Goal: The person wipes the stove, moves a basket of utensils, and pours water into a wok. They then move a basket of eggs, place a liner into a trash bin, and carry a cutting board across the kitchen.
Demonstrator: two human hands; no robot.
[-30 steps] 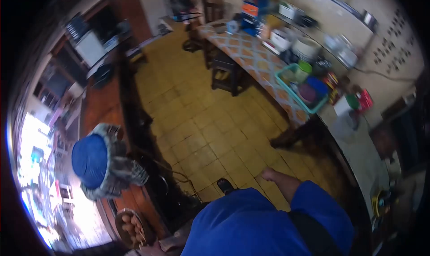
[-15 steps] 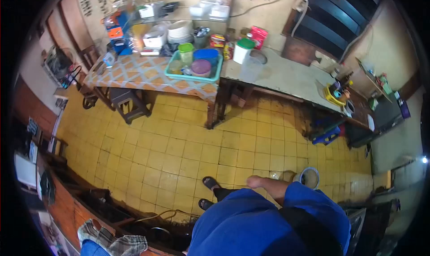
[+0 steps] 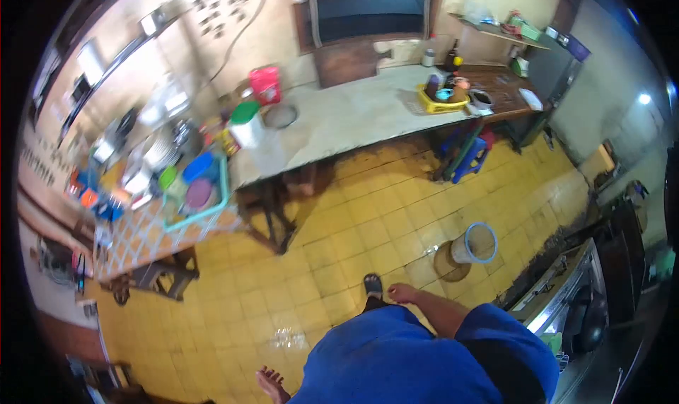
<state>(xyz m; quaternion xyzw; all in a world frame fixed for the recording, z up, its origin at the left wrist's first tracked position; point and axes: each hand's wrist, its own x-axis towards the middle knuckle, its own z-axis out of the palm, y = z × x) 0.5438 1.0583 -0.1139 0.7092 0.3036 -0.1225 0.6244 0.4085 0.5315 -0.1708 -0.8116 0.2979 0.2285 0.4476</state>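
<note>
My left hand (image 3: 270,384) hangs low at the bottom of the view, left of my blue shirt (image 3: 403,354). Its fingers are apart and hold nothing. My right hand (image 3: 403,293) is in front of the shirt, over the tiled floor, with its fingers curled in and no object showing in it. A sandalled foot (image 3: 373,285) is just left of that hand. Closest to the right hand is a pale bin (image 3: 464,250) with a blue rim, standing on the floor apart from it.
A long pale counter (image 3: 339,125) runs along the wall, bearing a white container with a green lid (image 3: 245,126) and a yellow basket (image 3: 442,107). A teal tray (image 3: 225,185) of tubs is on the left table. A stove (image 3: 566,284) stands right; a blue stool (image 3: 470,160) is under the counter.
My view has turned right, so the counter and tables have shifted left. The bin now shows whole, and the stove has come into view. My left hand has appeared at the bottom.
</note>
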